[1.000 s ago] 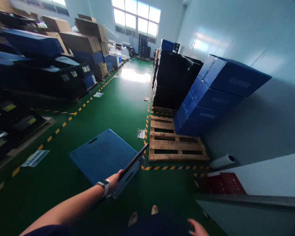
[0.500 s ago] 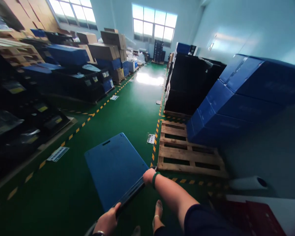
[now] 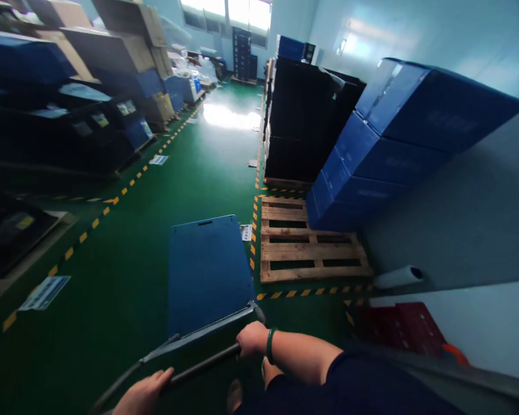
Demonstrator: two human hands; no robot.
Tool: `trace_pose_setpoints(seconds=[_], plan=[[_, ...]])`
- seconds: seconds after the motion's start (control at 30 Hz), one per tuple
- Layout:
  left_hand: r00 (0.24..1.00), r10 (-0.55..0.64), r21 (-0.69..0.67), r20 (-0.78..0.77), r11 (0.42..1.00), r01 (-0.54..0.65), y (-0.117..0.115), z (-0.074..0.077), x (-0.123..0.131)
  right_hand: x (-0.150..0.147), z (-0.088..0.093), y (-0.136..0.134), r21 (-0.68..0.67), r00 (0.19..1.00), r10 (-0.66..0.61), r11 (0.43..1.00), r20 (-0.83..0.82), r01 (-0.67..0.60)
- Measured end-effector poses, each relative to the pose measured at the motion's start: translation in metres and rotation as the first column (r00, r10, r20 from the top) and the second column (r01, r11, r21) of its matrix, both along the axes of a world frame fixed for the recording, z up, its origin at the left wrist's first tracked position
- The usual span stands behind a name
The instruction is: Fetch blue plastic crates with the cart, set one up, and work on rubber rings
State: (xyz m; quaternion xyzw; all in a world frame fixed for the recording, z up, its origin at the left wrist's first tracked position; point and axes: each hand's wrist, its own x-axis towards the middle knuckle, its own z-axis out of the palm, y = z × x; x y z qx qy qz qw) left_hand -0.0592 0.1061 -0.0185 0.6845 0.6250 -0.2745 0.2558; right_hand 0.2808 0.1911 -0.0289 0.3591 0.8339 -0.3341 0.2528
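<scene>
Both hands grip the black push bar (image 3: 203,364) of a blue platform trolley (image 3: 210,274), which stands on the green floor (image 3: 112,242) at lower centre, its deck pointing away from the person. The left hand (image 3: 142,397) sits at the bottom edge of the frame, with its fingers (image 3: 162,376) curled over the bar's lower end. The right hand (image 3: 251,339), with a green bangle (image 3: 269,346) on its wrist, closes around the upper end of the bar. A dark sleeve (image 3: 350,380) shows on the right arm at lower right, and a sandalled foot (image 3: 234,396) is just visible under the bar.

Just right of the deck lies a wooden pallet (image 3: 313,242), bounded by yellow-and-black floor tape (image 3: 255,242). Large blue cartons (image 3: 393,121) are stacked beside the pallet at right, against the wall, and a tall stack of black cartons (image 3: 307,121) rises beyond them. At lower right are a white roll (image 3: 397,277) and a red plastic crate (image 3: 400,328). Dark labelled cartons (image 3: 82,129) and brown cardboard boxes (image 3: 112,52) line the left of the aisle, with a paper label (image 3: 44,292) on the floor nearby. Windows (image 3: 227,8) glow at top centre.
</scene>
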Motion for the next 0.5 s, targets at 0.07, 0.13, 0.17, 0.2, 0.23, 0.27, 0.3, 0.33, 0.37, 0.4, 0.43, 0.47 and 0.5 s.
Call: trace_pose_setpoints(seconds=[0.07,0.13,0.17,0.2,0.23,0.27,0.3,0.33,0.37,0.4,0.43,0.47,0.5], plan=[[0.996,-0.031,0.121,-0.082,0.992,0.041,0.048,0.024,-0.002,0.004,0.013,0.01,0.124,0.984,-0.149,0.979,-0.094,0.16],[0.986,-0.058,0.263,-0.155,0.96,0.098,0.098,0.044,0.009,0.022,0.025,0.017,0.248,0.927,-0.307,0.901,-0.217,0.356],[0.981,-0.067,0.303,-0.184,0.945,0.122,0.121,0.051,0.018,0.036,0.029,0.016,0.277,0.887,-0.374,0.852,-0.271,0.444],[0.975,-0.071,0.318,-0.212,0.938,0.138,0.142,0.057,0.028,0.054,0.031,0.011,0.277,0.849,-0.43,0.813,-0.307,0.512],[0.969,-0.063,0.32,-0.239,0.937,0.14,0.161,0.061,0.038,0.075,0.031,0.001,0.254,0.816,-0.481,0.786,-0.321,0.563],[0.963,-0.041,0.318,-0.266,0.94,0.128,0.177,0.064,0.047,0.098,0.028,-0.013,0.206,0.781,-0.54,0.765,-0.313,0.611],[0.956,-0.008,0.313,-0.294,0.944,0.105,0.19,0.067,0.055,0.122,0.024,-0.031,0.148,0.74,-0.611,0.734,-0.283,0.663],[0.946,0.035,0.31,-0.323,0.948,0.071,0.201,0.07,0.061,0.147,0.02,-0.053,0.091,0.693,-0.682,0.694,-0.232,0.714],[0.933,0.077,0.309,-0.351,0.95,0.038,0.211,0.073,0.065,0.173,0.014,-0.077,0.036,0.625,-0.762,0.629,-0.167,0.777],[0.921,0.105,0.307,-0.375,0.951,0.017,0.218,0.075,0.068,0.199,0.009,-0.101,0.009,0.562,-0.821,0.564,-0.1,0.826],[0.914,0.111,0.299,-0.391,0.954,0.012,0.224,0.078,0.072,0.224,0.003,-0.125,0.001,0.503,-0.863,0.503,-0.041,0.864],[0.918,0.1,0.287,-0.383,0.958,0.016,0.228,0.08,0.077,0.249,-0.002,-0.149,0.001,0.442,-0.897,0.442,0.013,0.897],[0.934,0.071,0.267,-0.35,0.963,0.027,0.23,0.083,0.084,0.273,-0.006,-0.17,0.007,0.383,-0.922,0.384,0.055,0.923]])
